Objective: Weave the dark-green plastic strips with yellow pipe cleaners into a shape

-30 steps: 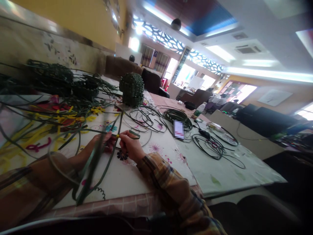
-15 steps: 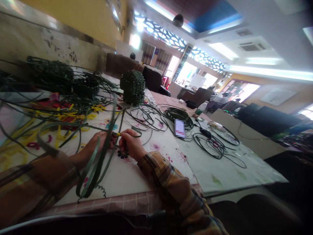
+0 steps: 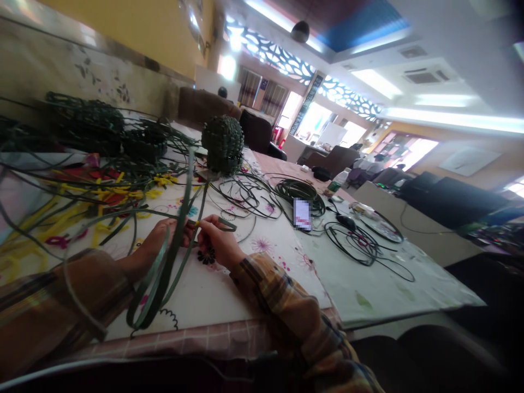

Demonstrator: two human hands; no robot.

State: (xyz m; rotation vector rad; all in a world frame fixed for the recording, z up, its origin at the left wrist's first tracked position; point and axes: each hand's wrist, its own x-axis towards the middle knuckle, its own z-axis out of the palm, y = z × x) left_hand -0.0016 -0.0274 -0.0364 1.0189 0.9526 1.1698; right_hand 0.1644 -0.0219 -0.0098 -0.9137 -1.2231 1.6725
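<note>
One head-worn camera, tilted, looks forward and down over the table [image 3: 380,295]; hands close at 7 o'clock, room toward 1 o'clock

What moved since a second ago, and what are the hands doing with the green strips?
The long green strips swung from a blur over the left arm to hang looped before it. Both the left hand and right hand still pinch them. The woven ball stayed put.
</note>
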